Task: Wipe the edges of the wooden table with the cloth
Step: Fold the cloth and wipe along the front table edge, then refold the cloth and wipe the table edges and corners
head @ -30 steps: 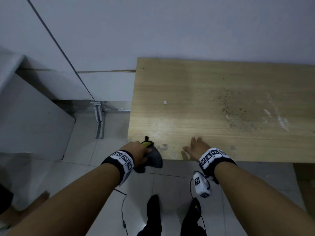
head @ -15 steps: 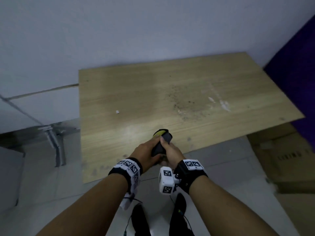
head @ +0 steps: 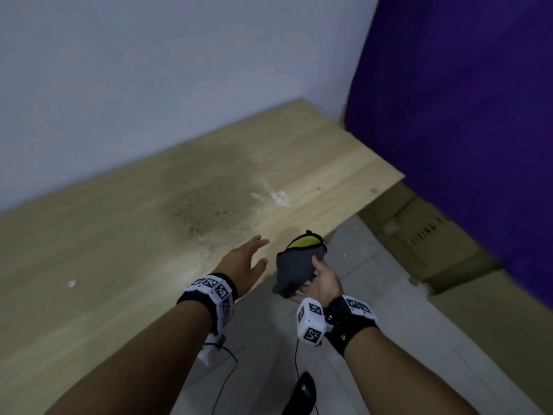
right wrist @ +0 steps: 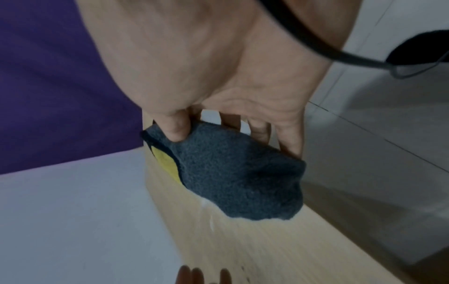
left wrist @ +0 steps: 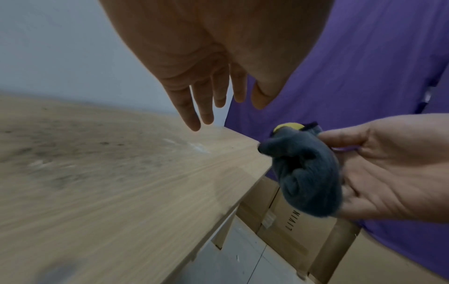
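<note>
Grey fleece cloth (head: 296,269), bunched, with a yellow patch at its far end; held in the right hand (head: 321,284), thumb pressed into the top of the fabric and the other fingers curled beneath it, as the right wrist view shows. Position: in the air just off the near edge of the wooden table (head: 104,250), close to its right-hand corner; whether it touches the edge cannot be told.

Left hand (head: 244,265): empty, fingers straight and slightly spread, palm down over the near edge of the tabletop, just beside the cloth and apart from it. Whether the palm rests on the wood cannot be told.

Wooden table: pale grain surface, set against a white wall (head: 149,85). Marks on top: a broad dark speckled stain (head: 206,202) in the middle, white smears (head: 276,197) to its right, one small white fleck (head: 71,283) to the left.

Purple fabric (head: 463,115): hangs at the table's right end.

Cardboard boxes (head: 434,241): on the floor below the fabric, beside the table's right end; printed lettering visible in the left wrist view.

Wrist bands with black-and-white markers (head: 214,290) on both forearms; thin cables trail down to the grey tiled floor (head: 374,339).
</note>
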